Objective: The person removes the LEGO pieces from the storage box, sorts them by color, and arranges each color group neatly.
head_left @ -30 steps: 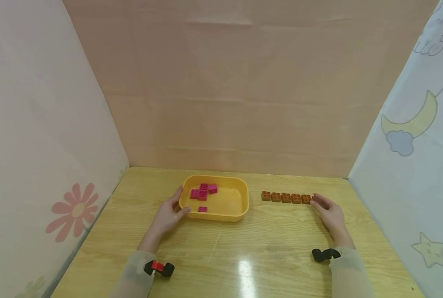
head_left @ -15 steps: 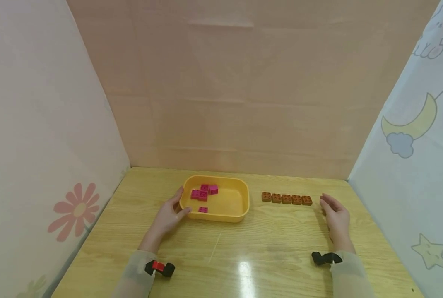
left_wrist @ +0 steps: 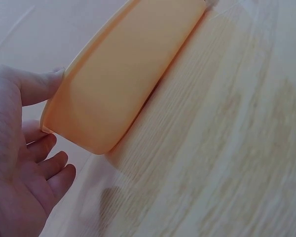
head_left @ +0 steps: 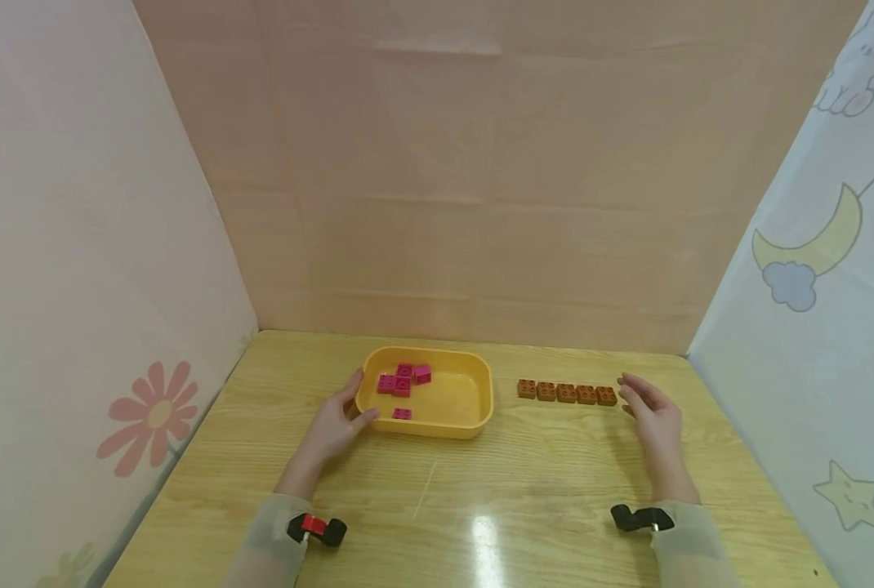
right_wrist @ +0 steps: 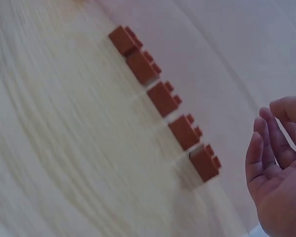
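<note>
A shallow yellow plastic tray (head_left: 448, 429) stands left of the table's middle. My left hand (head_left: 332, 425) grips its left end, the thumb (left_wrist: 42, 86) against the rim and the fingers round the corner in the left wrist view. Inside the tray are several pink toy bricks (head_left: 403, 386), most grouped at the left and one apart by the near wall. To the right, several orange-brown toy bricks (head_left: 566, 394) form a straight row with narrow gaps. Just beyond the row's right end my right hand (head_left: 656, 416) hovers with loosely bent fingers, holding nothing.
The wooden table (head_left: 540, 482) has a bright light reflection near its front. A plain beige backdrop (head_left: 466, 204) rises at its far edge. Patterned white panels stand at the left (head_left: 77, 245) and right (head_left: 834, 351).
My right hand drew away rightward from the end brick, then came partly back left with its fingers apart from the row. My left hand, the tray and the bricks stay in place.
</note>
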Tool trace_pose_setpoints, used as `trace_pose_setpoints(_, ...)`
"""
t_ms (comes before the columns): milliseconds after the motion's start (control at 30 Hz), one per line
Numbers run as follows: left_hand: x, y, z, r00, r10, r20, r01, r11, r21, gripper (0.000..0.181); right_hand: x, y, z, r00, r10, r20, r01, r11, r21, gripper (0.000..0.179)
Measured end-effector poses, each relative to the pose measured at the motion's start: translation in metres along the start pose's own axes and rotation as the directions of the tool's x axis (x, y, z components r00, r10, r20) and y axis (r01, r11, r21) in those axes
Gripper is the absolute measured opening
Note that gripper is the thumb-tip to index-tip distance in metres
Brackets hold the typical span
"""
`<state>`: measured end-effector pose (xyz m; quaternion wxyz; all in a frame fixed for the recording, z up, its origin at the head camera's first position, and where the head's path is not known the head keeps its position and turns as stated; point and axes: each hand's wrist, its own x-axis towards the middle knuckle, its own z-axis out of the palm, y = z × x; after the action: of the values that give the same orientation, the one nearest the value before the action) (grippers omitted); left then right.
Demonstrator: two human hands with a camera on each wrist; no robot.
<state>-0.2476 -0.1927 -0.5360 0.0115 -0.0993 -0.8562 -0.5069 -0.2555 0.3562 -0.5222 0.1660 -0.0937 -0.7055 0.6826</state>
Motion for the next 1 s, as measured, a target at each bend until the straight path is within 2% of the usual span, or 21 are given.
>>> trace_pose_setpoints(300,-0.001,-0.002,0.0,1.0,-0.002,-0.007,0.002,1.0,0.0,0.082,-0.013,-0.02,0.039,0.988,-0.095,0.118,0.093,0.995,0.021,0.042)
trace_pose_setpoints(500,0.0,-0.004,0.001,1.0,0.027,-0.015,-0.027,0.999,-0.029,0.083,-0.023,-0.03,0.072,0.966,-0.135,0.222,0.136,0.991,0.008,0.04)
trace_pose_setpoints(667,0.0,-0.004,0.0,1.0,0.027,-0.008,-0.027,0.999,-0.044,0.083,-0.031,-0.033,0.108,0.932,-0.129,0.339,0.144,0.989,-0.019,0.042)
trace_pose_setpoints(867,0.001,-0.003,0.0,1.0,0.019,-0.012,-0.02,0.999,-0.026,0.083,-0.047,-0.043,0.159,0.886,-0.136,0.443,0.156,0.988,-0.009,0.034)
trace_pose_setpoints(933,0.001,-0.003,0.0,1.0,0.018,-0.012,-0.018,0.999,-0.028,0.084,-0.052,-0.045,0.177,0.866,-0.134,0.482,0.162,0.987,-0.017,0.032)
trace_pose_setpoints(1000,0.0,-0.003,0.0,1.0,0.023,-0.007,-0.023,0.999,-0.025,0.084,-0.056,-0.045,0.194,0.836,-0.128,0.534,0.177,0.983,-0.041,0.031)
